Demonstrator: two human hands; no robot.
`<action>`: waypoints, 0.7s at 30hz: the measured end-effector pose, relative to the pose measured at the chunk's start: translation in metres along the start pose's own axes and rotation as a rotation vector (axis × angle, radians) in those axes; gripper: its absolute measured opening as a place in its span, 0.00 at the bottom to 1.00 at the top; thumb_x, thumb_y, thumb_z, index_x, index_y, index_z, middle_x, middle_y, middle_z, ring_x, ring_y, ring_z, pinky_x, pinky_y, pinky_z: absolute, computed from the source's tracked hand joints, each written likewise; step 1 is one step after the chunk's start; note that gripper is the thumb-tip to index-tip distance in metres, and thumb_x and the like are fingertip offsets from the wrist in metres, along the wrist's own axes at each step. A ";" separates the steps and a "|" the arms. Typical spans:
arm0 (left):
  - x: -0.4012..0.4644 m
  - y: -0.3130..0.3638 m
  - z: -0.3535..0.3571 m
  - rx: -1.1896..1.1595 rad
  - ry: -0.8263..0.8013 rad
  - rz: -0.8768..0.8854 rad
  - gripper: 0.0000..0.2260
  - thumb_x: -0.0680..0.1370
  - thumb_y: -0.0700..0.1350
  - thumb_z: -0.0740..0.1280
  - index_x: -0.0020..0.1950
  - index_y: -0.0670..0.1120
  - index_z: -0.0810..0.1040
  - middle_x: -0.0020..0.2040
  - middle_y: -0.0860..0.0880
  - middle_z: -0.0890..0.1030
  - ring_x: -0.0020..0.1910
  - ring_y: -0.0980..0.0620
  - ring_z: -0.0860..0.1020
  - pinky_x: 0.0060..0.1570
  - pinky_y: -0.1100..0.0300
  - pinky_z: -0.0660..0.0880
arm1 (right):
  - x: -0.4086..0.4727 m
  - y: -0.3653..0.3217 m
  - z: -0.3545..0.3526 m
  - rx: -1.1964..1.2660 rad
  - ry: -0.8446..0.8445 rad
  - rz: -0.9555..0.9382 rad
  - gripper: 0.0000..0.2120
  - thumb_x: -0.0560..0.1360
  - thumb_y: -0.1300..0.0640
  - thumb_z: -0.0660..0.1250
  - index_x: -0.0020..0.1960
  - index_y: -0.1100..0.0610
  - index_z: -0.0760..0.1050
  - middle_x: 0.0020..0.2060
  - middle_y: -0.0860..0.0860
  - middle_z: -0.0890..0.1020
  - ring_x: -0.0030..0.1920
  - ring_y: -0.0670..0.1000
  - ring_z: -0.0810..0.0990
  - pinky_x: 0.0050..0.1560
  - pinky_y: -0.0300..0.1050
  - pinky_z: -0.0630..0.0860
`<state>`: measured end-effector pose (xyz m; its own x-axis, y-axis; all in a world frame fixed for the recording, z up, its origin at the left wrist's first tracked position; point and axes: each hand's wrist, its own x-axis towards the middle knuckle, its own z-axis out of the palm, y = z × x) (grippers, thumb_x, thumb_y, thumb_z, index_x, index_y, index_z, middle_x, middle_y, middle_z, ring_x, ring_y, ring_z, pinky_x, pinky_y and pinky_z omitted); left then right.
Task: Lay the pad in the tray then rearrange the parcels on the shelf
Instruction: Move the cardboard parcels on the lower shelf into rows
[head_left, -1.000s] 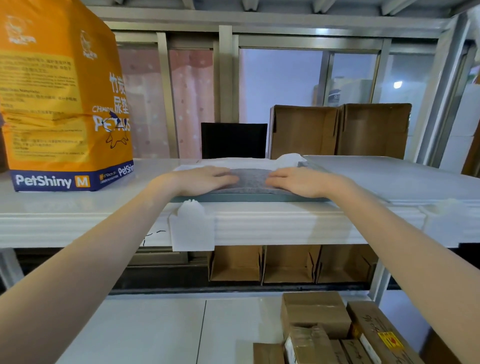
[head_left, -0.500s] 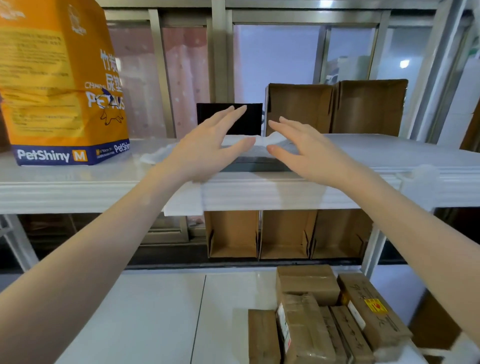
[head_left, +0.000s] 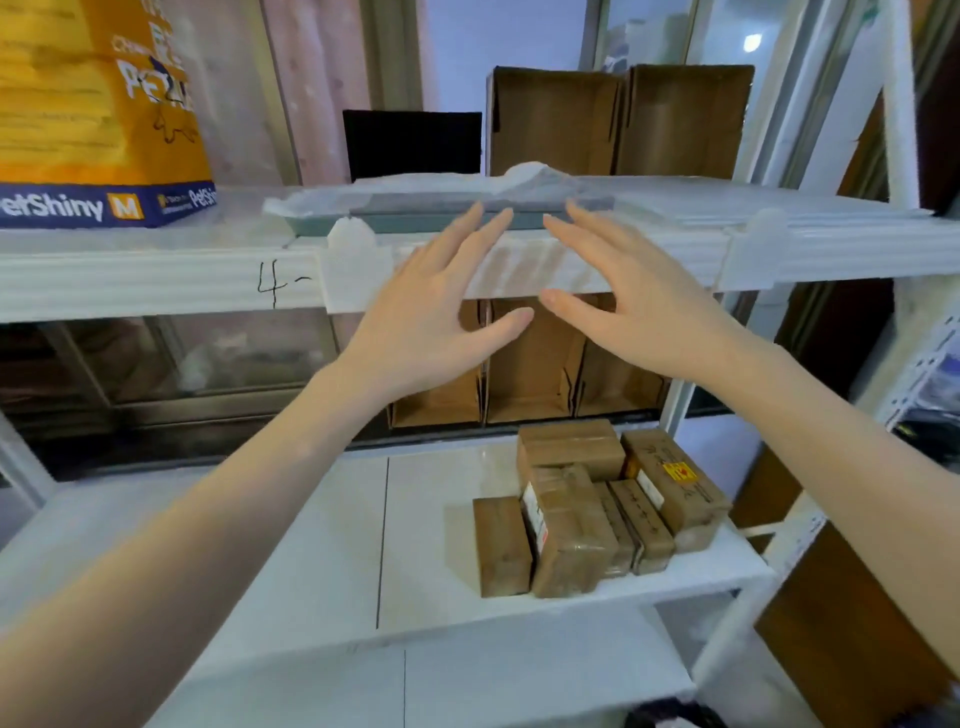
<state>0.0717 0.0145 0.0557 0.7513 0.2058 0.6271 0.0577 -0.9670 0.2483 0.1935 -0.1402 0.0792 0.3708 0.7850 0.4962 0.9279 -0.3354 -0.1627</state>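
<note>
A shallow teal tray (head_left: 322, 224) sits on the upper white shelf, with a grey and white pad (head_left: 415, 195) lying in it; one pad corner bulges up at the back. My left hand (head_left: 431, 312) and my right hand (head_left: 639, 306) hover open in front of the shelf's edge, below the tray, fingers spread, touching nothing. Several brown taped parcels (head_left: 571, 514) stand packed together on the lower white shelf (head_left: 311, 545), below and right of my hands.
An orange PetShiny bag (head_left: 98, 114) stands at the upper shelf's left. Open cardboard boxes (head_left: 618, 119) and a black box (head_left: 410, 143) stand behind the tray. Empty cardboard bins (head_left: 524, 374) line the back of the lower shelf. A white upright post (head_left: 727, 639) stands at right.
My hands lifted off the pad in the tray and drew back and down in front of the shelf edge. The view tilted down, so the parcels on the lower shelf show more.
</note>
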 end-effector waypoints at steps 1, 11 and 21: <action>-0.008 0.001 0.005 0.001 -0.009 0.002 0.33 0.76 0.61 0.62 0.77 0.56 0.51 0.79 0.53 0.52 0.77 0.53 0.52 0.73 0.52 0.53 | -0.009 -0.002 0.004 -0.005 -0.011 0.012 0.31 0.77 0.40 0.57 0.76 0.45 0.52 0.78 0.47 0.52 0.77 0.50 0.52 0.75 0.53 0.53; -0.088 -0.012 0.077 -0.088 -0.215 -0.090 0.34 0.75 0.62 0.63 0.76 0.59 0.50 0.79 0.56 0.51 0.76 0.57 0.54 0.68 0.66 0.53 | -0.082 0.009 0.081 0.037 -0.227 0.037 0.31 0.77 0.43 0.59 0.76 0.47 0.52 0.78 0.48 0.51 0.77 0.50 0.51 0.75 0.56 0.55; -0.134 -0.066 0.186 -0.045 -0.456 -0.455 0.36 0.75 0.61 0.64 0.76 0.59 0.47 0.79 0.55 0.48 0.77 0.53 0.52 0.71 0.55 0.58 | -0.097 0.069 0.193 0.070 -0.538 0.095 0.33 0.77 0.43 0.59 0.77 0.48 0.49 0.78 0.50 0.49 0.77 0.53 0.52 0.75 0.55 0.50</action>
<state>0.0894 0.0223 -0.1821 0.8626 0.4999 0.0770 0.4166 -0.7886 0.4523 0.2286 -0.1388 -0.1450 0.4034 0.9146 -0.0266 0.8828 -0.3967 -0.2515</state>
